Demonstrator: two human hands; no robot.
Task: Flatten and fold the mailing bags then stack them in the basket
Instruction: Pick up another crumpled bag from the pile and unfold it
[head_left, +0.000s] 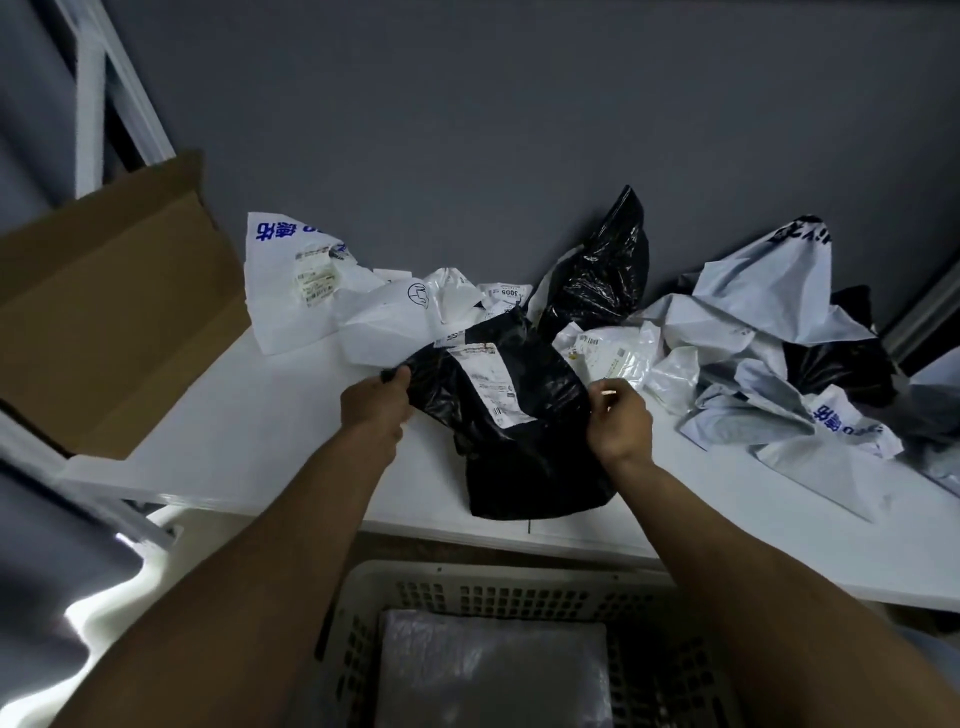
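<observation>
Two edges of the crumpled black mailing bag (519, 415), on the table (249, 447) just beyond the basket (519, 578), are clamped, my left grip (375, 399) curled on one, my right grip (619, 415) pinching the other, so an uneven pull could slip the slick plastic free or fold creases in.

Black mailing bag (524, 415) with white label (491, 382); grey perforated basket (498, 597).

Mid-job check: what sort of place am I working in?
Probably a storeroom or packing corner: crumpled mailing bags heaped on a white table against a grey wall, an open cardboard box at left, a perforated basket below.
</observation>
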